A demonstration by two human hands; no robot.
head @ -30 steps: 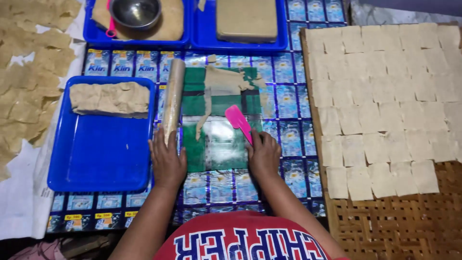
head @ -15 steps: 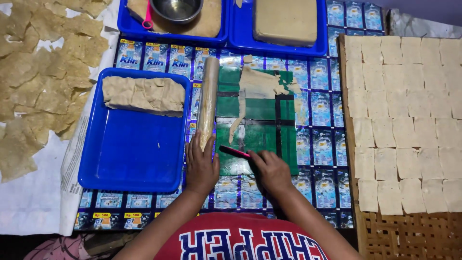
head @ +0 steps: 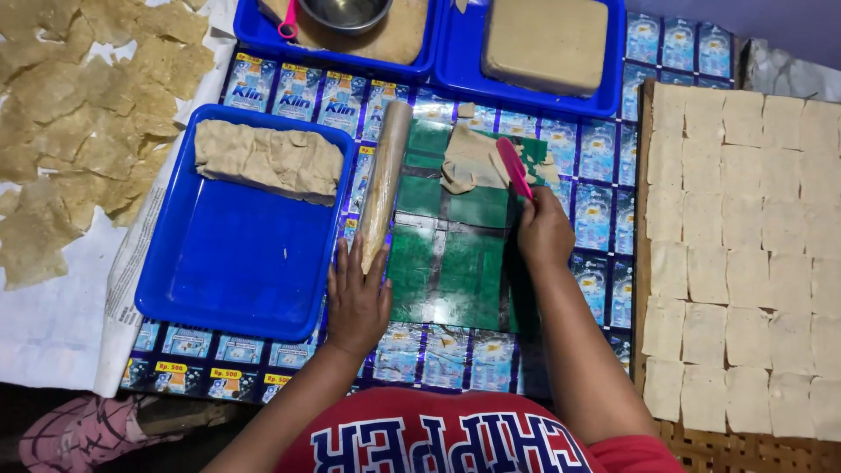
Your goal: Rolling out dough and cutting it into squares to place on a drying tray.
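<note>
- Pink scraper (head: 513,166) sits gripped in our right hand (head: 543,235), its blade pressed against the thin dough (head: 469,159) on the upper part of the green mat (head: 451,254).
- Our left hand (head: 356,298) lies open and flat at the mat's left edge, fingertips touching the lower end of the roller (head: 383,182), which lies along that edge.
- We see a blue tray (head: 236,263) just left of the roller, folded dough sheets (head: 267,159) at its far end.
- Square dough pieces (head: 745,254) lie in rows on the right.
- Two more trays (head: 526,92) stand at the far edge of the surface (head: 604,201).
</note>
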